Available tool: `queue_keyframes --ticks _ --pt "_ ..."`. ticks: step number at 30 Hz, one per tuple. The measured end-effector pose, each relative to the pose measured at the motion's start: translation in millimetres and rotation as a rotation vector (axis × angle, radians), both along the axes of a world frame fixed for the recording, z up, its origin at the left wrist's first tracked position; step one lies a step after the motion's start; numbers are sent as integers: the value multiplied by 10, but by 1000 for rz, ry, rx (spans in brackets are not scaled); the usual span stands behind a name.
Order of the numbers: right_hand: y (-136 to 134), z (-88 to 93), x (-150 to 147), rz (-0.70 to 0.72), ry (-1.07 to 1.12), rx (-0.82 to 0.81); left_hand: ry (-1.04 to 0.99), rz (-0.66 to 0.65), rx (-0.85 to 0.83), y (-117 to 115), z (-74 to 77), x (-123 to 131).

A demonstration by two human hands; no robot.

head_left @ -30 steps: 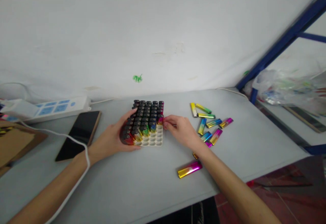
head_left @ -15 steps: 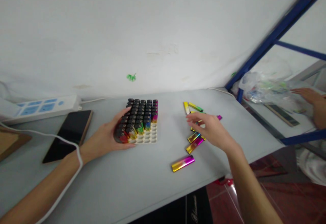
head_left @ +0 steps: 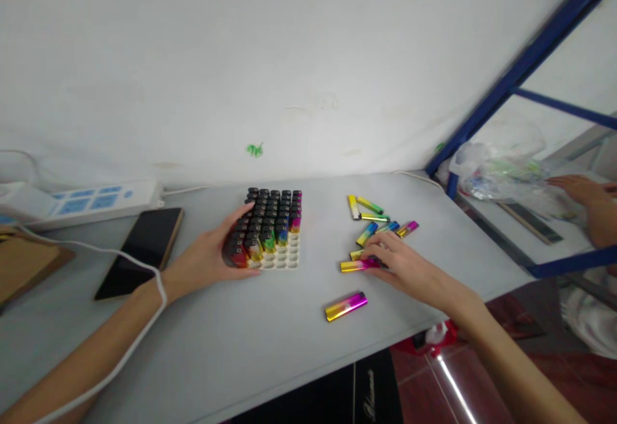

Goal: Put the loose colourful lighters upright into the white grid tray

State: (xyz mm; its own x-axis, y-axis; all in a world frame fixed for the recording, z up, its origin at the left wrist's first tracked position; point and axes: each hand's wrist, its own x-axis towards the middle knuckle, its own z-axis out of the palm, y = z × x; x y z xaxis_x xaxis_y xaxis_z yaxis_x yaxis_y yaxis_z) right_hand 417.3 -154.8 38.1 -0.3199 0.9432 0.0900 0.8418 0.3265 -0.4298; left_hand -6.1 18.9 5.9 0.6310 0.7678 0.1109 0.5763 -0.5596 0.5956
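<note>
On the left, my left hand (head_left: 212, 254) is wrapped round the side of a white grid tray (head_left: 288, 256), thumb at the front and fingers at the back. Black-topped lighters (head_left: 266, 215) in several colours stand upright in it, and the front right cells hold none. To the right, my right hand (head_left: 400, 260) pinches the magenta end of a yellow and magenta lighter (head_left: 351, 266) lying on the table. More loose lighters (head_left: 369, 231) lie just beyond those fingers. Nearer the table's front is a separate yellow and magenta lighter (head_left: 346, 306).
A phone (head_left: 142, 250) and a white power strip (head_left: 96, 202) lie on the left. A white cable (head_left: 120, 257) crosses over my left forearm. Past the blue metal frame (head_left: 482, 115) are plastic bags (head_left: 496, 173) and another person's hand (head_left: 581, 189).
My right hand has come down onto the loose lighters, and its fingers have closed on one, which now lies turned more level. My left hand keeps its hold on the tray.
</note>
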Motion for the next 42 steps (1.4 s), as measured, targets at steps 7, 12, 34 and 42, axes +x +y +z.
queue_keyframes --ticks 7,12,34,42 --pt "259 77 -266 -127 562 -116 -28 -24 -26 2 13 8" --pt "660 17 -663 -226 988 -110 -59 -29 -18 30 -37 -8" --pt "983 -318 -1306 -400 970 -124 -91 -45 12 22 -89 -51" --pt "937 -317 -1282 -350 962 -129 -67 -19 -14 11 -60 -39"
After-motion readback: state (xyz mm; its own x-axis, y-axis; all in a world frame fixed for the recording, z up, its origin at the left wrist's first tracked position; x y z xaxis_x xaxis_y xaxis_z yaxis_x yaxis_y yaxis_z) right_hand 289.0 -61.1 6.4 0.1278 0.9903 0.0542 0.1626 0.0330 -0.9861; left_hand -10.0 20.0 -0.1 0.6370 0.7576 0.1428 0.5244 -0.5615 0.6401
